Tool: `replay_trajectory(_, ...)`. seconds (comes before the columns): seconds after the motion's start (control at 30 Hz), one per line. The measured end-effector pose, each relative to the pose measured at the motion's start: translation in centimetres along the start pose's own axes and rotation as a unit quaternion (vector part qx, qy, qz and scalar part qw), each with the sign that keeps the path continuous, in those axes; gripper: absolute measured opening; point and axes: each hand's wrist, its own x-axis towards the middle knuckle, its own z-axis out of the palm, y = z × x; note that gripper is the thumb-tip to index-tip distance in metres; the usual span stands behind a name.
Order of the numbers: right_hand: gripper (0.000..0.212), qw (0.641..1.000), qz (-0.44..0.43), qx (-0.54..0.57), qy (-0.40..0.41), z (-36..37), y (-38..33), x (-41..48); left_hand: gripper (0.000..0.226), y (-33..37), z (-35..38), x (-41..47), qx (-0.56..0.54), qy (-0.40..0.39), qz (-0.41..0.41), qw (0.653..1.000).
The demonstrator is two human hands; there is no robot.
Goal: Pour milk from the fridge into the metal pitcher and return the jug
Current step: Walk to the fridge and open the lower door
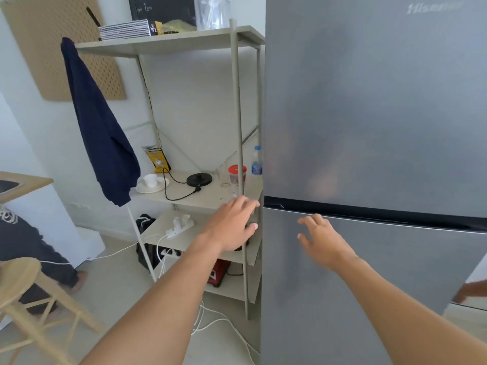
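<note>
Leftmost, a navy jacket (105, 143) hangs off the shelf unit (171, 44). I see the left hand (232, 225) spread open and empty beside the shelf's front post. The right hand (321, 238), fingers splayed and holding nothing, is at the door seam of the closed grey fridge (382, 114).

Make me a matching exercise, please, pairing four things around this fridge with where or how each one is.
1 navy garment
2 red-lidded jar
3 power strip
4 fridge

A on the third shelf down
B doors closed
C on the second shelf down
D hanging off the top shelf

Pairs: 1-D, 2-C, 3-A, 4-B
</note>
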Motion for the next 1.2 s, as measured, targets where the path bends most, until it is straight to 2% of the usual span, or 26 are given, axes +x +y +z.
replay_trajectory(0.17, 0.055, 0.999, 0.01, -0.024, 0.034, 2.4, -0.6, 3.2, 0.061, -1.2, 0.5, 6.4, 0.068, 0.087, 0.098, 0.989)
replay_trajectory(0.33, 0.058, 0.993, 0.004, -0.098, 0.073, 4.4, -0.3, 5.5, 0.075, -0.7, 2.3, 12.4, 0.159, 0.176, 0.193, 0.952)
replay_trajectory(0.47, 0.042, 0.985, -0.007, -0.122, 0.121, 5.2, 0.9, 7.0, 0.094, -1.4, 4.8, 15.3, 0.208, 0.216, 0.193, 0.934)
replay_trajectory(0.6, 0.017, 0.975, -0.006, -0.117, 0.189, 5.9, 1.3, 8.3, 0.096, -1.9, 6.0, 15.9, 0.22, 0.243, 0.196, 0.924)
replay_trajectory(0.77, 0.034, 0.963, 0.025, -0.163, 0.214, 7.5, 0.9, 8.7, 0.096, -2.0, 6.1, 16.1, 0.205, 0.259, 0.205, 0.921)
replay_trajectory(0.83, 0.033, 0.96, 0.03, -0.161, 0.225, 7.4, 0.9, 8.7, 0.096, -1.8, 5.9, 16.1, 0.206, 0.261, 0.204, 0.921)
replay_trajectory(0.93, 0.02, 0.963, 0.026, -0.132, 0.232, 6.9, 0.9, 8.4, 0.096, -1.9, 5.9, 16.2, 0.206, 0.259, 0.203, 0.921)
replay_trajectory(1.0, 0.018, 0.971, 0.025, -0.104, 0.214, 6.3, 0.6, 8.1, 0.096, -1.9, 5.9, 16.2, 0.207, 0.255, 0.203, 0.922)
replay_trajectory(1.2, 0.033, 0.986, 0.059, -0.031, 0.152, 4.6, 0.0, 7.7, 0.096, -1.8, 6.0, 16.1, 0.202, 0.242, 0.194, 0.929)
